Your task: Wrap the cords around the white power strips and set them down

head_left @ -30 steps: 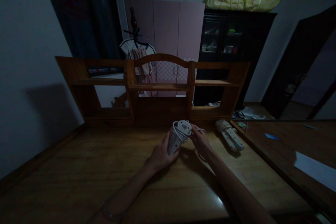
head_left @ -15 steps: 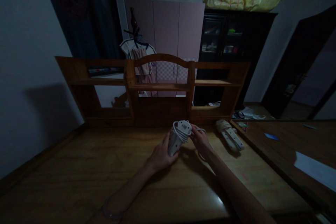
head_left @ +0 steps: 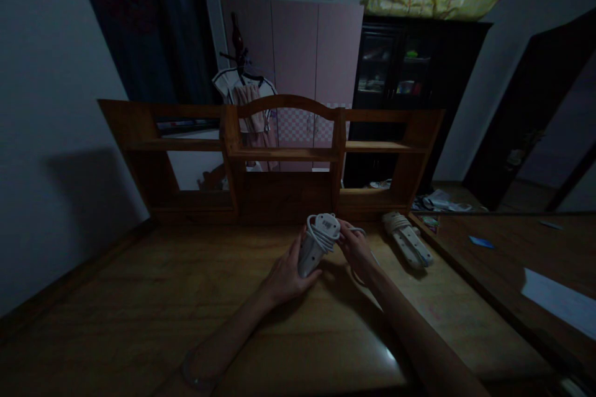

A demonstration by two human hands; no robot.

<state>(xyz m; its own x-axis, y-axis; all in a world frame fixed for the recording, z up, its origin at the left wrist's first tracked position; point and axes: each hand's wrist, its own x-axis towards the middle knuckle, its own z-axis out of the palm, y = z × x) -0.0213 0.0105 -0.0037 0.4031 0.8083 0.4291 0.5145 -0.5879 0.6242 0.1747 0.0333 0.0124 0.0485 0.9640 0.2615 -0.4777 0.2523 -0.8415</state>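
A white power strip (head_left: 308, 258) is held up over the wooden desk, tilted, its underside with a label toward me. Several turns of its cord (head_left: 321, 236) wrap around the far end. My left hand (head_left: 287, 273) is closed around the near part of the strip. At the far end, my right hand (head_left: 354, 248) pinches the cord close to the strip. A loose length of cord loops behind and below the right hand. To the right on the desk lies a second power strip (head_left: 410, 245), its cord wound around one end.
A wooden shelf unit (head_left: 284, 154) stands along the desk's back edge. At right, a lower brown surface (head_left: 507, 263) bears a white sheet (head_left: 559, 301) and a blue card (head_left: 481, 242). A wall (head_left: 51, 149) borders the desk on the left.
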